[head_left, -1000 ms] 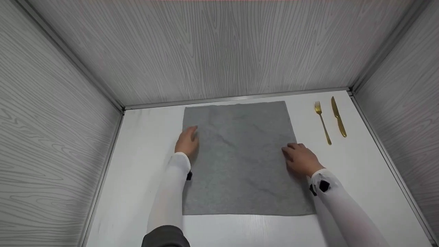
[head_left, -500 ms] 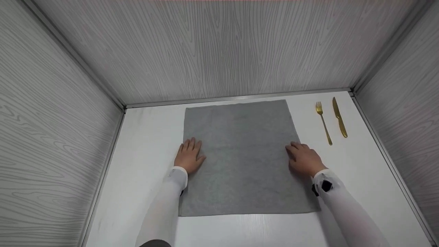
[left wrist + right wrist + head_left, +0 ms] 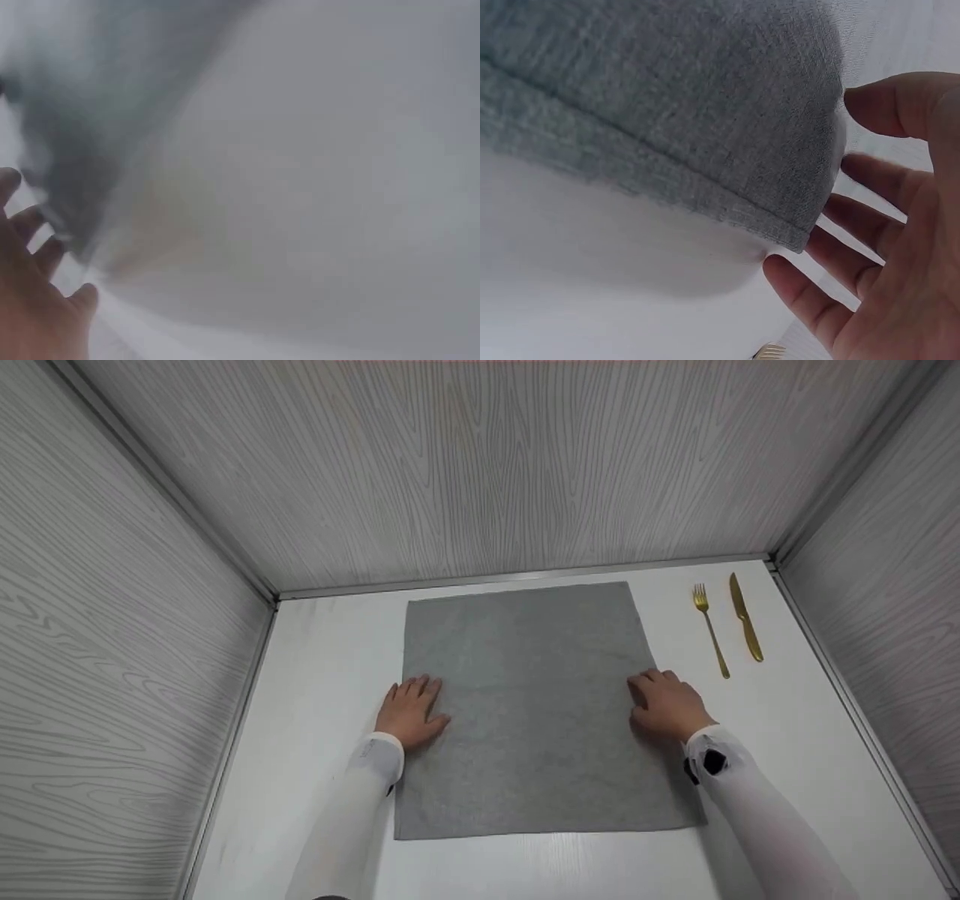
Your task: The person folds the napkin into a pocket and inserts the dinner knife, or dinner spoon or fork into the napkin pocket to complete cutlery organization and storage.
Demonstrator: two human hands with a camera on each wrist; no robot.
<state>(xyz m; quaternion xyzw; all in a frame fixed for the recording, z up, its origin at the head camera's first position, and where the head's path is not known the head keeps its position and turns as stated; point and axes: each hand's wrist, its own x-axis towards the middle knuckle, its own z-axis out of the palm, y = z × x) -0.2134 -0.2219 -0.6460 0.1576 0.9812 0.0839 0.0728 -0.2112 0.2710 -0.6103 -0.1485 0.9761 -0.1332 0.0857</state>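
Note:
A grey cloth (image 3: 529,720) lies spread almost flat on the white table, with faint creases. My left hand (image 3: 410,714) rests on its left edge, fingers straight and thumb out to the side. At the right edge, my right hand (image 3: 667,705) rests with fingers slightly bent, touching the fabric. The left wrist view is blurred; part of the left hand (image 3: 37,300) shows at the lower left. In the right wrist view, the right hand (image 3: 900,277) has its fingers spread beside a hemmed corner of the cloth (image 3: 705,112). No object is gripped by either hand.
A gold fork (image 3: 711,630) and a gold knife (image 3: 745,617) lie side by side at the back right of the white table (image 3: 322,667). Grey wood-grain panels (image 3: 480,472) enclose the table at the back and both sides.
My left hand has moved back toward me along the cloth's left edge and flattened out. The creases in the cloth have smoothed. My right hand has shifted only slightly.

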